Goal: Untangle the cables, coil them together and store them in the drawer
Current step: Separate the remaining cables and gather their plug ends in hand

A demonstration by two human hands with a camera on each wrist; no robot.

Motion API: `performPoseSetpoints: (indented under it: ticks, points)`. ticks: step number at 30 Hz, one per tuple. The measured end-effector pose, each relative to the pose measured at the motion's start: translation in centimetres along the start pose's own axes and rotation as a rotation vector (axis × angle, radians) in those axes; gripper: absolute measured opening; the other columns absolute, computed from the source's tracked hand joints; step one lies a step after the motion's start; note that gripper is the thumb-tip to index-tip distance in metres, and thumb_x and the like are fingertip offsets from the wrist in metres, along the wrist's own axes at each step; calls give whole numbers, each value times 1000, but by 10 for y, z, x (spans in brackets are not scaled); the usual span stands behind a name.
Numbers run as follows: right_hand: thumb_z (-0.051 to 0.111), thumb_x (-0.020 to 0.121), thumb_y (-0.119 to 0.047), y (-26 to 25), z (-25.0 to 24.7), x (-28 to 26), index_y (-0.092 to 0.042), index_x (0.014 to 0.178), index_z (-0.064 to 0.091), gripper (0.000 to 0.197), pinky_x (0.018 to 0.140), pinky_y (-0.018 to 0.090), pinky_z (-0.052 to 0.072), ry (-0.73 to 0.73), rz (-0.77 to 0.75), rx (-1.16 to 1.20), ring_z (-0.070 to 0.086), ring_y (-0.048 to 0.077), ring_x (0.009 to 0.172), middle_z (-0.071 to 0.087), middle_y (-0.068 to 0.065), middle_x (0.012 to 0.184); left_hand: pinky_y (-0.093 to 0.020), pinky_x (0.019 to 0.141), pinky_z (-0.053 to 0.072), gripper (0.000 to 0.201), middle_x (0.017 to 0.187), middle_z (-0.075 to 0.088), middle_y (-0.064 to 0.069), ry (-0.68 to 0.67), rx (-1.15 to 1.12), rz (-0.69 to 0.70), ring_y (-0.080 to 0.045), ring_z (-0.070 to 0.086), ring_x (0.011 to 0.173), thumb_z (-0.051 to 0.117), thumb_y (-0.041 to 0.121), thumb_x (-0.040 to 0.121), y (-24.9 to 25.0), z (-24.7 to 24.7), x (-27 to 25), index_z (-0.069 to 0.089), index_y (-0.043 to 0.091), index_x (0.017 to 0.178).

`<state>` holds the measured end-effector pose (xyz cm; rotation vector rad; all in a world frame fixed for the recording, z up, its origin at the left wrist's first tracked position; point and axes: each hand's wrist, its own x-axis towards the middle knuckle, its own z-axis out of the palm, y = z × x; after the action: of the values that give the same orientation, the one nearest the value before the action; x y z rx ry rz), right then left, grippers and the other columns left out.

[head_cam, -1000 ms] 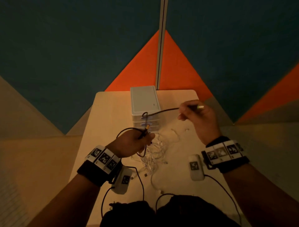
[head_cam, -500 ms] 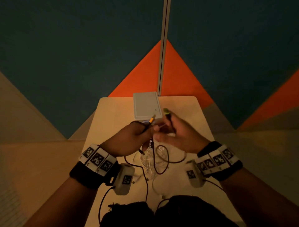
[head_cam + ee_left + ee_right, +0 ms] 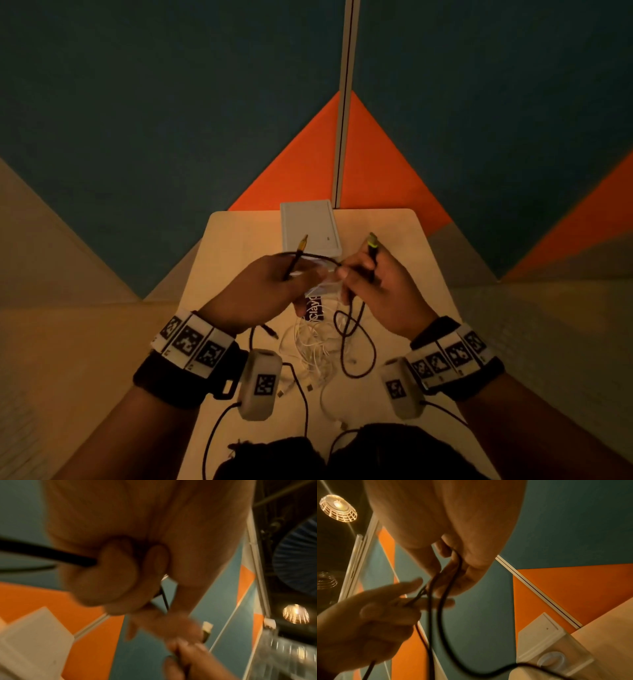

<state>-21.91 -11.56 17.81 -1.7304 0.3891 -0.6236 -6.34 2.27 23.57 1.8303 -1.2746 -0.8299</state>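
Both hands have drawn slightly apart since half a second ago, above the table (image 3: 236, 240). Left hand (image 3: 260, 291) pinches a black cable (image 3: 356, 342) near its orange-tipped plug (image 3: 302, 244); right hand (image 3: 380, 291) curls round the end with the green-tipped plug (image 3: 372, 244). From the right wrist, two black strands run through that grip and loop down. White cables (image 3: 315, 346) lie tangled nearer. Partly covered writing reads "clay". A white drawer unit (image 3: 310, 224) stands farther back.
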Motion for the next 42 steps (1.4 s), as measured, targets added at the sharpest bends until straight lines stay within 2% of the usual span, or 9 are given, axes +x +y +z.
performPoseSetpoints:
  ticks: [4,7,12,17,22,26,31,38,42]
  points:
    - [50,103,-3,-3,-10,5,2,84,34,26,73,20,50,230,-103,-140,66,0,79,64,19,90,-11,54,38,43,56,68,0,-174,172,-83,-7,58,49,46,50,101,-12,-1,2,79,24,94]
    - [55,101,-12,-2,-23,10,-14,84,38,24,83,38,55,229,-125,-221,69,18,87,60,22,85,-7,60,38,44,52,60,-3,-251,99,5,2,53,46,42,40,105,-6,2,-1,79,19,95]
    - [58,97,-24,7,-30,9,-29,89,40,20,68,59,48,-191,23,-529,58,34,69,58,14,80,-14,57,38,34,62,51,-1,7,-139,157,-6,47,54,36,38,106,-2,6,5,67,27,117]
    - [55,102,-27,-2,-12,7,-38,138,43,40,91,42,56,-243,52,-424,67,13,106,68,-5,121,-47,86,54,35,100,74,-5,79,-71,252,-25,69,97,64,49,93,-14,27,16,72,21,115]
    - [58,100,-20,-2,-3,11,-23,126,54,26,76,29,56,-301,13,-400,67,6,91,68,-7,101,-43,89,54,21,101,73,-11,306,-216,269,-16,70,100,66,35,95,-13,26,24,79,21,104]
    - [67,95,-9,10,-11,6,-13,102,73,10,77,17,51,-384,105,-286,71,8,89,75,-3,96,-17,64,43,23,74,63,23,436,-206,243,6,56,65,47,34,105,-7,4,26,65,21,102]
    - [75,90,-11,41,-36,-12,-17,107,77,18,87,22,55,-428,220,-298,74,8,94,78,-3,97,-36,49,19,27,76,46,-9,543,-419,232,-14,28,49,39,43,105,-11,-23,21,56,27,92]
    - [78,88,-30,78,-73,-49,-32,100,75,13,86,35,59,-247,304,-440,70,9,89,74,-7,92,-23,44,23,29,66,47,10,518,-529,176,-10,27,50,31,35,110,-16,-22,16,51,23,93]
    - [78,85,-37,86,-88,-69,-30,87,64,16,70,24,51,-199,305,-499,60,8,71,61,-5,77,-22,42,21,29,64,37,10,519,-640,165,-9,25,53,31,38,108,-20,-23,16,49,24,91]
